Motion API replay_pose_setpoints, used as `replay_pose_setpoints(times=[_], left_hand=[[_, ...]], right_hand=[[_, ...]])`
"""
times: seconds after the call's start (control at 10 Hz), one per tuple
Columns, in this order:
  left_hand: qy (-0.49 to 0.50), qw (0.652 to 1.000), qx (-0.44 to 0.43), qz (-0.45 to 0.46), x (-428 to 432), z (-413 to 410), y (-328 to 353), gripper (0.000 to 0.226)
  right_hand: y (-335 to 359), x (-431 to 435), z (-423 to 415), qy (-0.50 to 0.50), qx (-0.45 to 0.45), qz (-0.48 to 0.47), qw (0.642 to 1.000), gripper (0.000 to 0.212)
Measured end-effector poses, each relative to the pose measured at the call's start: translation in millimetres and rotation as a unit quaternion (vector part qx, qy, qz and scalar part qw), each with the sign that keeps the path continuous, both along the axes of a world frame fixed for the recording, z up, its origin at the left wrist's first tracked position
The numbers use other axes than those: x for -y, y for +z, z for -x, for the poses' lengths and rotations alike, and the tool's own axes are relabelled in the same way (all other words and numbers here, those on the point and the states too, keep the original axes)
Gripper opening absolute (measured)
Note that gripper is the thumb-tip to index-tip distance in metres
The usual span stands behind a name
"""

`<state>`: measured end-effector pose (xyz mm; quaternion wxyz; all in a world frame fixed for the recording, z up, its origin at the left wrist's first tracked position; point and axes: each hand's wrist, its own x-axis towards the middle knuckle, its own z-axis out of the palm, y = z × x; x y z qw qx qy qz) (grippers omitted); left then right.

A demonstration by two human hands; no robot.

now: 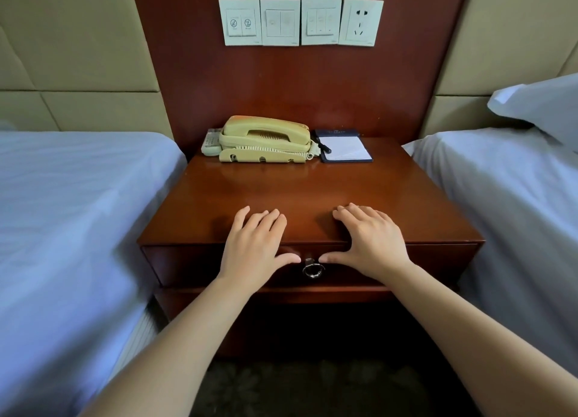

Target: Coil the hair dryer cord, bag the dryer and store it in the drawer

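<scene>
The drawer (184, 265) sits closed at the lower centre of the frame, its metal ring pull (313, 270) hanging between the two thumbs. The left hand (255, 244) and right hand (372, 241) lie flat on the front edge of the tabletop (312, 188), fingers (275, 219) straight, holding nothing. A telephone (266, 139) and notepad (344, 147) sit behind them, toward upper centre.
</scene>
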<state>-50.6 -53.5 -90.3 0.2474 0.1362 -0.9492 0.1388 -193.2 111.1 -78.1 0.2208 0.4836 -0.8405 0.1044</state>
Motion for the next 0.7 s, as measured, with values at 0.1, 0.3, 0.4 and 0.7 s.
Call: replay_pose_setpoints(times=[0.1,0.3,0.4,0.7], left_hand=[[0.006,1.0,0.015,-0.012,-1.5,-0.1,5.3,0.075],[-0.063,0.988,0.089,-0.106,11.5,10.6,53.0,0.048],[-0.072,0.965,0.143,-0.208,30.6,36.5,80.4,0.042],[-0.059,0.928,0.191,-0.315,117.8,157.1,120.6,0.033]], right_hand=[[4.7,-2.2,-2.4,0.007,0.019,-0.009,1.0,0.083],[30.6,-0.3,7.8,0.027,0.14,-0.013,0.99,0.044],[45.5,13.4,29.0,0.044,0.141,-0.081,0.986,0.035],[97.4,100.2,153.9,0.003,0.228,-0.13,0.965,0.027]])
